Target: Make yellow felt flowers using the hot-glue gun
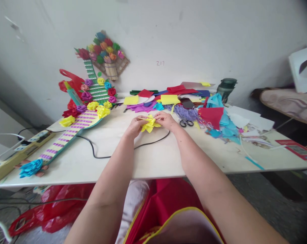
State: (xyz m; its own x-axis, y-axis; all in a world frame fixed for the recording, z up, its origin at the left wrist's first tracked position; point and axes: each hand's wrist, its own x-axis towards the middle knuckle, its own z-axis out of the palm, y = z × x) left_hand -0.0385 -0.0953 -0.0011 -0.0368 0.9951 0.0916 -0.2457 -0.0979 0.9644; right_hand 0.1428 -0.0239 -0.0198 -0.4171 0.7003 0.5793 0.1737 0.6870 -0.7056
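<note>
Between my two hands, just above the white table, is a yellow paper flower (149, 124) with pointed petals. My left hand (136, 126) has its fingers closed on the flower's left side. On the opposite side, my right hand (165, 119) pinches the petals near the top edge. A black cable (153, 142) runs over the table below the flower. Black-handled scissors (186, 123) lie to the right of my right hand. Behind both hands are yellow paper pieces (170, 99) on a pile of coloured sheets.
A guitar-shaped board with paper flowers (67, 137) lies at left, beside a power strip (23, 152). A second decorated board (99, 93) leans on the wall. Purple string (185, 113), blue scraps (228, 125) and a dark green bottle (226, 88) stand or lie at right.
</note>
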